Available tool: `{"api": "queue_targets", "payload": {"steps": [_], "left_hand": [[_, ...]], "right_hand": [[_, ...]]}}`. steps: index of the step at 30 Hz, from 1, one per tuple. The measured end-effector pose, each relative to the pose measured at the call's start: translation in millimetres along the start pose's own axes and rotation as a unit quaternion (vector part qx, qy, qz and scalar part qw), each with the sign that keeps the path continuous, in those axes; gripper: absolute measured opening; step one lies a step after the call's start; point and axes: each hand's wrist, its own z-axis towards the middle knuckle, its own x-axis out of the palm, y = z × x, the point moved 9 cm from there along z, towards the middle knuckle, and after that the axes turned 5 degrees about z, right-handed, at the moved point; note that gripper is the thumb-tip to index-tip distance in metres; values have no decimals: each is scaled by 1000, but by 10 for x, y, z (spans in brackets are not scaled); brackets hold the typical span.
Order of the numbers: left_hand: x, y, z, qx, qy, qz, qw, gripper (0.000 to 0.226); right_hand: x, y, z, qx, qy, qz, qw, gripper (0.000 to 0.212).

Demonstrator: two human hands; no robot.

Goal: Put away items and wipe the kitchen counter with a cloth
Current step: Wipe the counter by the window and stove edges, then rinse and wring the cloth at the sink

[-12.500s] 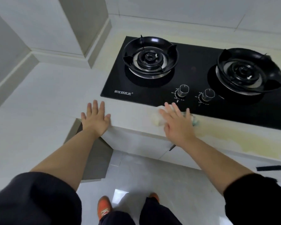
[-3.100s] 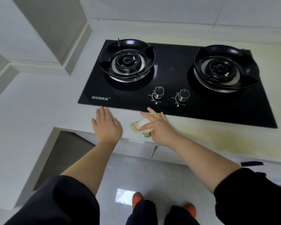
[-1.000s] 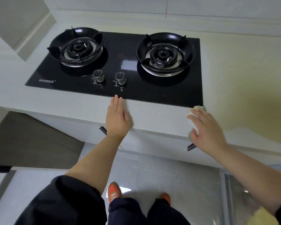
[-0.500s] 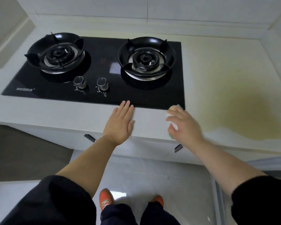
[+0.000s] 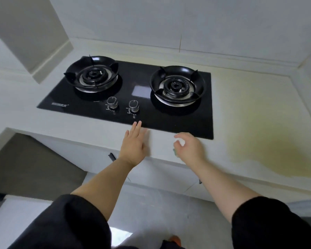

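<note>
Soft black sleeves (image 5: 70,223) are bunched at the elbows over a glossy pale floor (image 5: 151,209) well in front of the hob (image 5: 169,121). Both bare forearms reach up to the smooth, pale tabletop (image 5: 97,128), onto the narrow strip along the hob's front edge. The left hand (image 5: 134,144) lies flat there, palm down below the knobs, its fingers (image 5: 136,127) straight and close together, the tips reaching the hob's front rim. Just beside it, before the hob's front right corner, the right hand (image 5: 191,148) curls its fingers (image 5: 184,136) round a small crumpled cloth (image 5: 181,141); a white wad shows at the thumb side and a green scrap below it, both blurred. The hob is a flat sheet of shiny black glass, rectangular, carrying two round metal knobs (image 5: 134,106) at its front middle and two ring-shaped black burners (image 5: 177,85) with raised prongs behind. Right of the hob a blotchy yellow stain (image 5: 269,146) spreads across the tabletop. Behind the hob rises a matte, grey-white tiled wall (image 5: 151,20).
</note>
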Motion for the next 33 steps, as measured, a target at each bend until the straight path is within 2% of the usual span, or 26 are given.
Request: {"api": "queue_targets", "payload": {"steps": [3, 6, 9, 10, 12, 14, 15, 17, 21, 22, 25, 26, 29, 31, 33], "left_hand": [[-368, 338, -82, -41, -39, -33, 998, 53], [-868, 805, -271, -100, -90, -128, 983, 44], [-1375, 1470, -652, -185, -119, -244, 944, 36], [-1543, 1741, -831, -209, -132, -280, 928, 34], [-1857, 2267, -1201, -235, -159, -338, 897, 32], [-2160, 2786, -1617, -254, -184, -359, 879, 28], [-2306, 3041, -1834, -264, -199, -367, 869, 25], [-2567, 3548, -2306, -288, -228, -384, 847, 21], [-2953, 4489, -3336, -354, -270, -371, 815, 21], [-2999, 4684, -3596, -369, -276, -375, 805, 22], [-3117, 5173, -4265, -412, -293, -382, 774, 19], [-3172, 5390, -4514, -432, -311, -372, 761, 18], [-3313, 6083, -5259, -501, -366, -335, 709, 13], [-3351, 6563, -5701, -534, -402, -332, 665, 8], [-3402, 7092, -6112, -566, -435, -324, 621, 12]], "right_hand": [[483, 566, 54, 74, 46, 184, 979, 21], [980, 1235, -26, 69, 96, 212, 970, 20], [1614, 1799, -160, 103, 148, 285, 941, 15], [1927, 1987, -241, 133, 185, 333, 915, 19], [2605, 2379, -453, 199, 281, 428, 835, 26], [3248, 2824, -722, 231, 371, 470, 767, 29], [3543, 3054, -870, 234, 409, 474, 744, 35], [4121, 3495, -1195, 227, 460, 463, 724, 37], [5192, 4316, -2004, 199, 554, 426, 687, 13], [5443, 4462, -2225, 200, 573, 407, 683, 15], [6119, 4841, -2788, 171, 631, 332, 680, 43], [6363, 4984, -2993, 150, 652, 306, 678, 45], [7128, 5339, -3498, 97, 688, 246, 676, 26], [7644, 5558, -3786, 62, 702, 206, 678, 27], [8209, 5814, -4120, 51, 727, 174, 663, 34]]}}
